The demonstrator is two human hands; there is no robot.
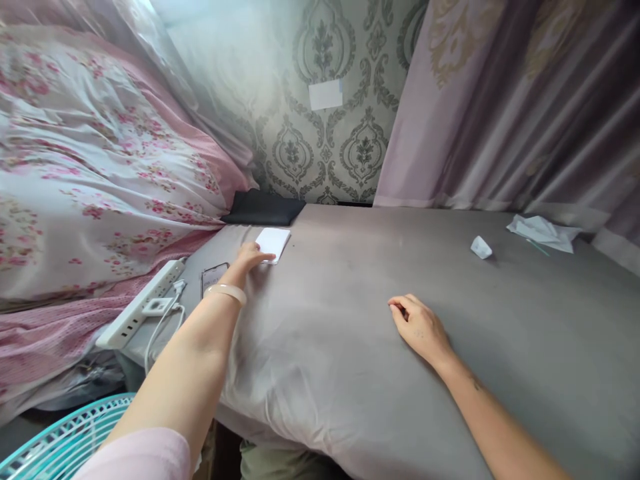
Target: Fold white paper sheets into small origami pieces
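Though my left hand (248, 255) touches the paper stack (275, 243) at eleven o'clock, I can't tell its grip; likely light, bendable, edge-pinchable; my right hand (420, 328) curls fingertips together.

A hand could pass over the grey cloth (330, 293) between the left hand (250, 256) and right hand (420, 327). Beyond the left fingers, a white pad (275, 243) and black folded item (267, 208) obstruct; crumpled paper (481, 247) lies beyond and right of the right fingers.

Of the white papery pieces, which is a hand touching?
The neat stack against the left hand; no hand touches the crumpled scrap, the wrinkled piece or the sheet on the wall.
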